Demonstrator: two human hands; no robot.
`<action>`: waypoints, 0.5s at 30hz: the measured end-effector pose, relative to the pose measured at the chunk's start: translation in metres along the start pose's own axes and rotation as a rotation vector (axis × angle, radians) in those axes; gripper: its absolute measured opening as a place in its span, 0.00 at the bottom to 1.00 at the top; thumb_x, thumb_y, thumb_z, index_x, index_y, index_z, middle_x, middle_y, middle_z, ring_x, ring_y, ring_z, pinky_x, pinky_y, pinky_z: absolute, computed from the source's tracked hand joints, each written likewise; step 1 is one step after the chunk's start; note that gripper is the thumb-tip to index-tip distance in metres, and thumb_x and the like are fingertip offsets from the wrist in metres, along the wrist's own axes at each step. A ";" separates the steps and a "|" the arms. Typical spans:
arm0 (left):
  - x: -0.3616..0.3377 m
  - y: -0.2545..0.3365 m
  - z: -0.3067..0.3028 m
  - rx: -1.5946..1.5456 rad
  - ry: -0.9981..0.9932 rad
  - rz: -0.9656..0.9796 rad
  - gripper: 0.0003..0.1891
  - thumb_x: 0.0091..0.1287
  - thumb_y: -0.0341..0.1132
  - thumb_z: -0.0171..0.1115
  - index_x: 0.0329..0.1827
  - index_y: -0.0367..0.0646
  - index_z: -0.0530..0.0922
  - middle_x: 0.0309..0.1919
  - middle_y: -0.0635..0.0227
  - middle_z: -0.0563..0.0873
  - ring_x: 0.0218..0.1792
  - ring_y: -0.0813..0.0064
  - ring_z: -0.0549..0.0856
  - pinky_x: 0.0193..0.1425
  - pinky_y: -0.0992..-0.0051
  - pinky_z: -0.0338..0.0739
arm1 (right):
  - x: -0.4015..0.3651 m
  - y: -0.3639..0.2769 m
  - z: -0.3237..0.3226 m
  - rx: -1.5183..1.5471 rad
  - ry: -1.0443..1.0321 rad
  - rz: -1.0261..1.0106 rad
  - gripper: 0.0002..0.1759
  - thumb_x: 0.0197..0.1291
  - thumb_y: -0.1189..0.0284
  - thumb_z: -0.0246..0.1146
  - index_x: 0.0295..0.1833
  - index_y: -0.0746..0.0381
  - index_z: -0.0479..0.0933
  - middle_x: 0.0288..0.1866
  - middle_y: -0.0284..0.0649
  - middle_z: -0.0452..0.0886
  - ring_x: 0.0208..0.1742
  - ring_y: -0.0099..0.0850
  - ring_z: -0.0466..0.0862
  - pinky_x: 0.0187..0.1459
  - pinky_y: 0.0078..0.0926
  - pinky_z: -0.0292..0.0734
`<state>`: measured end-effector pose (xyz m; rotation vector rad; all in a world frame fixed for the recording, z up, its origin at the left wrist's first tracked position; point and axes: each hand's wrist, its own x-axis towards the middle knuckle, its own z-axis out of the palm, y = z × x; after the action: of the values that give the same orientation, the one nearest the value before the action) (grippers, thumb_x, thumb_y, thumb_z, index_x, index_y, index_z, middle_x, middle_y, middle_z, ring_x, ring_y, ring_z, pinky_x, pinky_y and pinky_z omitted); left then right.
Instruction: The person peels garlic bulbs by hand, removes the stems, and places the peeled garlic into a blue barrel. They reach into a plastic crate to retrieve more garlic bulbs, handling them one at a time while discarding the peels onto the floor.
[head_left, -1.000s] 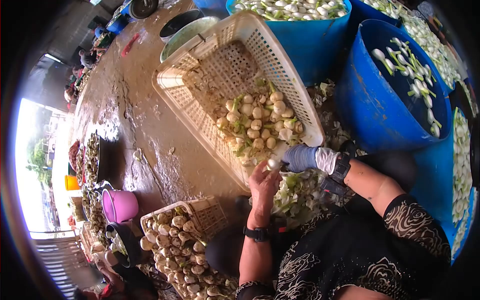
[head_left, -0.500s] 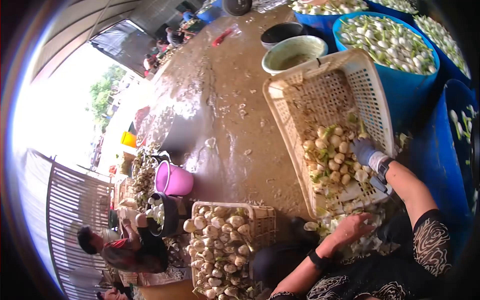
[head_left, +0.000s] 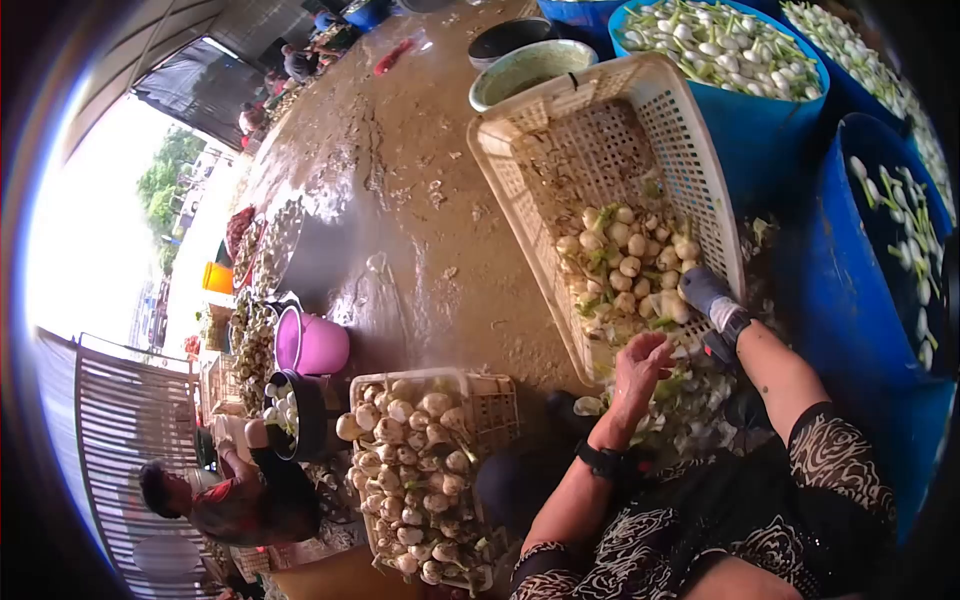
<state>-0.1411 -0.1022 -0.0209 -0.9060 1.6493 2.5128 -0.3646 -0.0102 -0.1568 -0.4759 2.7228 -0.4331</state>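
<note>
My right hand [head_left: 706,290], in a grey glove, reaches into the near right part of a slotted white plastic basket [head_left: 497,170]. Its fingertips are right at a heap of round, pale onion-like bulbs [head_left: 628,266] with bits of green stem, and their curl is partly hidden. A dark grey object [head_left: 717,350] sits beside that wrist. My bare left hand [head_left: 640,372], with a dark band on the wrist, hovers by the basket's near end. It is open, fingers stretched out and nothing in them. Under it lies a pile of pale peelings [head_left: 690,405].
A second crate [head_left: 505,415] heaped with dirty bulbs stands left, near a pink bucket [head_left: 322,343]. Blue tubs [head_left: 760,130] of white bulbs line the right. A basin [head_left: 485,90] stands behind the basket. Another person [head_left: 235,505] sits lower left. The floor [head_left: 420,240] is wet.
The whole view has shifted, with the scene moving left and up. My left hand has risen from the peelings to the basket's near end. My right hand stays at the bulbs.
</note>
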 end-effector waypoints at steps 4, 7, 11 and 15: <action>-0.024 0.000 0.020 0.227 -0.253 -0.036 0.18 0.65 0.38 0.62 0.50 0.32 0.76 0.36 0.65 0.84 0.35 0.78 0.82 0.39 0.77 0.76 | -0.006 0.001 -0.038 0.303 -0.119 0.013 0.13 0.56 0.60 0.63 0.37 0.59 0.82 0.29 0.44 0.83 0.33 0.42 0.83 0.38 0.35 0.77; -0.034 -0.003 0.027 0.273 -0.333 -0.018 0.18 0.64 0.37 0.62 0.50 0.32 0.76 0.36 0.64 0.84 0.36 0.77 0.82 0.40 0.76 0.76 | 0.028 0.024 -0.017 0.542 -0.049 -0.312 0.19 0.54 0.73 0.63 0.54 0.57 0.77 0.45 0.46 0.83 0.43 0.41 0.83 0.45 0.35 0.77; -0.036 0.004 0.031 0.305 -0.372 0.025 0.18 0.64 0.36 0.62 0.51 0.31 0.75 0.37 0.61 0.85 0.38 0.76 0.82 0.43 0.75 0.77 | -0.001 -0.013 -0.024 -0.131 -0.307 -0.347 0.34 0.50 0.59 0.68 0.63 0.57 0.69 0.55 0.49 0.77 0.56 0.47 0.77 0.56 0.41 0.71; -0.028 0.010 0.028 0.281 -0.350 0.030 0.18 0.65 0.37 0.63 0.52 0.33 0.75 0.40 0.66 0.84 0.38 0.80 0.81 0.41 0.78 0.77 | -0.035 -0.042 0.013 -0.764 -0.270 -0.455 0.24 0.54 0.62 0.62 0.59 0.47 0.74 0.65 0.41 0.69 0.63 0.44 0.69 0.52 0.49 0.70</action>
<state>-0.1338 -0.0744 0.0089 -0.3935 1.8336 2.2117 -0.3175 -0.0378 -0.1438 -1.2503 2.4107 0.5671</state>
